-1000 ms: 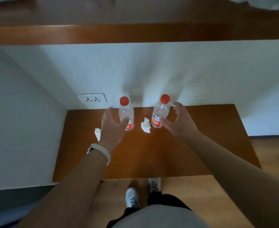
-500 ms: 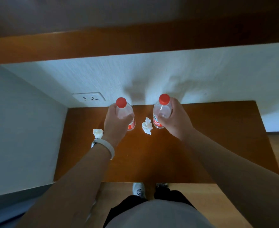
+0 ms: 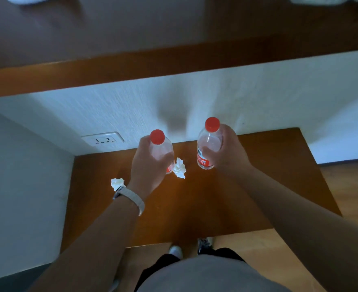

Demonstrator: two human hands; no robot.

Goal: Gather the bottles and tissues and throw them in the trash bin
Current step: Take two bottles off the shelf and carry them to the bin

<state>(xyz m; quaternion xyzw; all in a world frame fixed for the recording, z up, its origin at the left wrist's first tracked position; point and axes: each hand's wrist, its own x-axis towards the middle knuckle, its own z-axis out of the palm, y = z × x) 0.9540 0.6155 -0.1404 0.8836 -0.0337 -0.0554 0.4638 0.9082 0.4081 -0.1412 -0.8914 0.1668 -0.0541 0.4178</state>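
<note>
The person's left hand (image 3: pixel 146 165) grips a clear plastic bottle with a red screw cap (image 3: pixel 161 151), the fingers curled round its body from the left so that only the cap, the shoulder and a strip of red label at the base show. The right hand (image 3: pixel 226 159) grips a second clear red-capped bottle (image 3: pixel 208 144), with the thumb across the front and the fingers wrapped behind. This bottle carries a red and white label on its lower part. The white print on it is too blurred to read, and no brand can be made out.

Both bottles are upright over the back part of the brown wooden table (image 3: pixel 205 207), near the white wall. Whether their bases touch the tabletop cannot be told.

A crumpled white tissue (image 3: pixel 179 168) lies on the table between the two bottles, just beside the left one. A second crumpled white tissue (image 3: pixel 117 183) lies to the left, partly hidden behind the pale wristband (image 3: pixel 132 199) on the left wrist.

A white wall socket (image 3: pixel 103 140) sits on the wall behind the table's left corner.
</note>
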